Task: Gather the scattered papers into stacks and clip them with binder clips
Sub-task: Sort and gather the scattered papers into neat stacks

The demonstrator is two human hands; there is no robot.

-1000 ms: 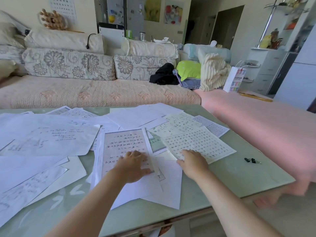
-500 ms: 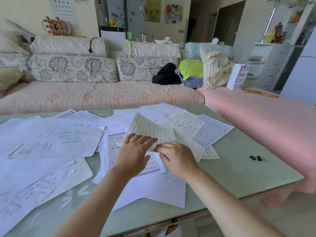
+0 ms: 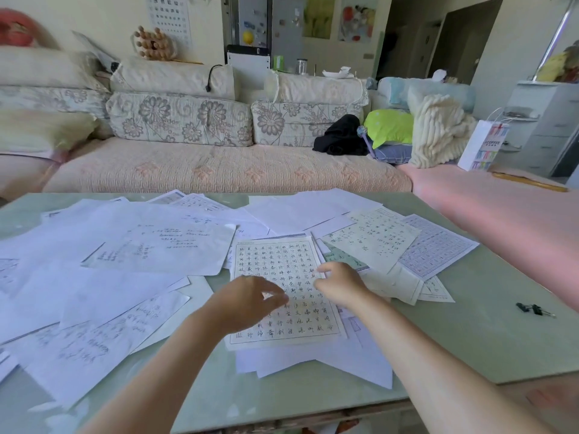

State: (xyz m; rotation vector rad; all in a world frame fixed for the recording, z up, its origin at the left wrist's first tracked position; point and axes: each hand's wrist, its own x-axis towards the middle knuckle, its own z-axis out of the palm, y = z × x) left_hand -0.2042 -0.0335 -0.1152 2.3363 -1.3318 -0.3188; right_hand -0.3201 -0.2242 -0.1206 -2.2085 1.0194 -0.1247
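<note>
Several loose papers lie scattered over the pale green table [image 3: 488, 349]. A cream gridded sheet of characters [image 3: 282, 264] now lies flat on top of a small pile in front of me. My left hand [image 3: 247, 300] hovers over its lower left part, fingers curled and apart, holding nothing. My right hand [image 3: 341, 283] rests at the sheet's right edge, fingers on the paper. More gridded sheets [image 3: 376, 236] fan out to the right. Handwritten white sheets [image 3: 163, 245] cover the left half. Black binder clips [image 3: 534, 309] lie on the table at the right.
A floral sofa [image 3: 219, 170] runs along the table's far edge. A pink-covered seat [image 3: 501, 214] lies to the right of the table. A white paper bag [image 3: 482, 145] stands at the back right. The table's front edge is near my elbows.
The cream gridded sheet that my hands held lifted half a second ago now lies flat on the pile in front of me. My left hand has come off it.
</note>
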